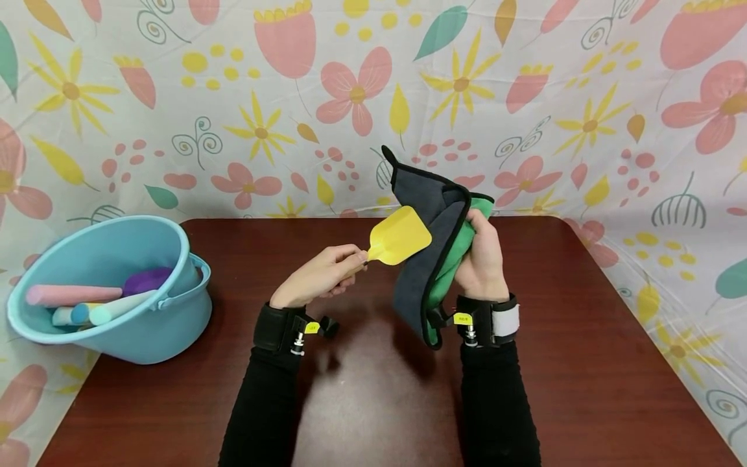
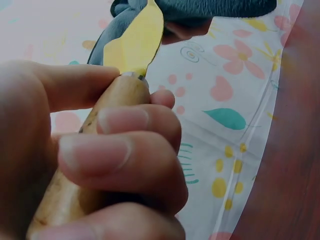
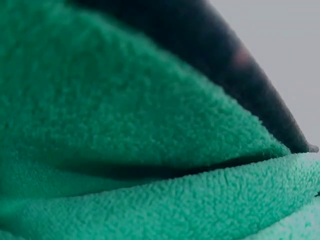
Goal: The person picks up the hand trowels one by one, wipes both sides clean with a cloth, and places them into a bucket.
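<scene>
My left hand (image 1: pixel 321 275) grips the wooden handle (image 2: pixel 117 95) of a small yellow shovel (image 1: pixel 399 237), fingers curled round it in the left wrist view. The shovel's flat blade points right, in front of a two-sided cleaning cloth (image 1: pixel 423 191), grey on one face and green on the other with black edging. Whether blade and cloth touch, I cannot tell. On the cloth's right side, my right hand (image 1: pixel 483 259) holds it up by the green face, some fingers hidden behind the folds. Fuzzy green cloth (image 3: pixel 125 115) fills most of the right wrist view.
At the left stands a light blue bucket (image 1: pixel 169 340), tilted, its handle hanging at the side. Inside are a pink stick (image 1: pixel 76 295), a purple item (image 1: pixel 146 280) and several chalk-like sticks. A flower-patterned sheet (image 1: pixel 350 162) rises behind the dark brown table (image 1: pixel 583 389).
</scene>
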`<action>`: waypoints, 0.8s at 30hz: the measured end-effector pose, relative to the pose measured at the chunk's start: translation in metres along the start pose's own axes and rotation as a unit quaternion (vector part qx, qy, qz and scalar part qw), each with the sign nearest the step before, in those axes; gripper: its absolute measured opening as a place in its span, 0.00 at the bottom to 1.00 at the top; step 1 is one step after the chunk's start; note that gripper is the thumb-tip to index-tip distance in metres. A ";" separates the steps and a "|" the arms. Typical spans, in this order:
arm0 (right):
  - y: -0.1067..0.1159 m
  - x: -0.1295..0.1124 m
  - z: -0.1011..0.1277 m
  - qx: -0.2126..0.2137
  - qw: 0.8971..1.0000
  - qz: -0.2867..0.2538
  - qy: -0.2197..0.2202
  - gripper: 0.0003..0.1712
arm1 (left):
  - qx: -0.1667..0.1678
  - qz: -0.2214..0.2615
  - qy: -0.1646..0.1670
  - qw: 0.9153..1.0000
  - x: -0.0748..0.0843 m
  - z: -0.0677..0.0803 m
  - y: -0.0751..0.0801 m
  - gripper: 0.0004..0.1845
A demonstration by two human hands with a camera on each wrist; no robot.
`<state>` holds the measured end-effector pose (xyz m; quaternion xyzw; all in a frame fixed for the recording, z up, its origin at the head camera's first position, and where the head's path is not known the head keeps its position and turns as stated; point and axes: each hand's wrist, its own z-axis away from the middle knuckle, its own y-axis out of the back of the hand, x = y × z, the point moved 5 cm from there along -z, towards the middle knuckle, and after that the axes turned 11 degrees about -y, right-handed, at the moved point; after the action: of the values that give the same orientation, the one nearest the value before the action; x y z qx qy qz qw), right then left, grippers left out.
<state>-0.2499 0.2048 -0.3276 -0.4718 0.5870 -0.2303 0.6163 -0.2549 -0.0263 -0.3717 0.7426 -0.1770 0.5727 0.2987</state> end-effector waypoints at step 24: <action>0.006 0.014 -0.002 0.046 0.988 0.102 -0.110 0.16 | 0.092 0.056 -0.042 0.993 0.011 0.001 0.009 0.19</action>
<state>-0.2510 0.1951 -0.3397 -0.4029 0.5496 -0.1400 0.7183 -0.2564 -0.0328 -0.3592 0.7795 -0.1774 0.5704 0.1887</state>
